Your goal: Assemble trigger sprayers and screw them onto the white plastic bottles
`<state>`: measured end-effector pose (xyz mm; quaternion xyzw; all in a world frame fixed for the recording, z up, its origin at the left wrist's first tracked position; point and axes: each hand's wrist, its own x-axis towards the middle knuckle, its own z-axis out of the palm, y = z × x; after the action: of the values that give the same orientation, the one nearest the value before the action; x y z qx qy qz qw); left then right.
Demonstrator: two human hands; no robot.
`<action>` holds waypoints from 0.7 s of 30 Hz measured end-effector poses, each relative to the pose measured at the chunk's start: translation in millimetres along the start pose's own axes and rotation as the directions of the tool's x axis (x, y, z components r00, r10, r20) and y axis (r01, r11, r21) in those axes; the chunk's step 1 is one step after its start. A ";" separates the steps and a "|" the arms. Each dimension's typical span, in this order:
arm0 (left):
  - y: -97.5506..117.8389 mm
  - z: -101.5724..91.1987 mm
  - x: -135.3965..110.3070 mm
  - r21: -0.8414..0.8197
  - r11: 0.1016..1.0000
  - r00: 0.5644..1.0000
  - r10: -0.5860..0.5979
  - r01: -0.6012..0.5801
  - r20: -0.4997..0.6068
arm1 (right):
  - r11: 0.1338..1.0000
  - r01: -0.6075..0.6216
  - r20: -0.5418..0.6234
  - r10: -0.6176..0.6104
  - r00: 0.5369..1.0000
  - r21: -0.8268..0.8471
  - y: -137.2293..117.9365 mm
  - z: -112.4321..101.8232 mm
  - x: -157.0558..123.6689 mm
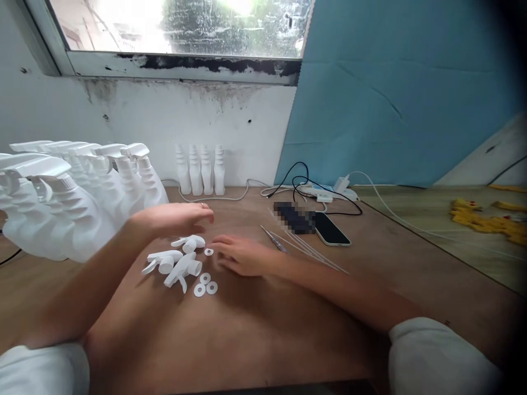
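My left hand (181,218) hovers over the table with its palm down, thumb and fingers apart, and nothing visible in it. Just below it lie white spray trigger heads (190,243), three in all, on their sides. My right hand (239,255) is low at the table, fingers loosely bent and apart. Its fingertips are right beside a single white ring washer (209,252); whether they touch it I cannot tell. Several more flat washers (211,288) lie together in front of the trigger heads.
Large white spray bottles (78,214) with triggers stand at the left. Several slim white bottles (219,170) line the wall. To the right are a pen-like tool (274,239), thin white tubes (317,253), a phone (331,229), a blurred dark item and a power strip (325,192) with cables.
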<state>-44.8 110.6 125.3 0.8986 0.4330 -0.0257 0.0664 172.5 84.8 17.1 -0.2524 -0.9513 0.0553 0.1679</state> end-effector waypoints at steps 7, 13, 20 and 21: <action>-18.2 39.3 35.5 0.015 0.998 0.934 -0.058 0.057 0.353 | 0.985 0.069 -0.054 -0.078 0.995 -0.161 10.4 28.6 -12.7; -12.9 33.5 40.4 -0.049 0.999 0.941 0.001 0.017 0.339 | 0.986 0.029 -0.150 -0.054 0.987 -0.167 17.9 30.6 -18.2; 2.5 45.8 42.9 -0.697 0.708 0.993 0.099 -0.116 -0.064 | 0.979 -0.053 -0.279 -0.004 0.960 -0.194 25.0 28.3 -39.1; 7.5 52.8 41.6 -0.797 0.594 0.994 0.066 -0.111 -0.089 | 0.980 -0.099 -0.329 0.038 0.944 -0.171 26.5 26.0 -45.3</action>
<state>-12.4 130.7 69.4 0.7943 0.3550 0.1969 0.4521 212.6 84.6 -25.5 -0.3056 -0.9024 -0.0698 0.2957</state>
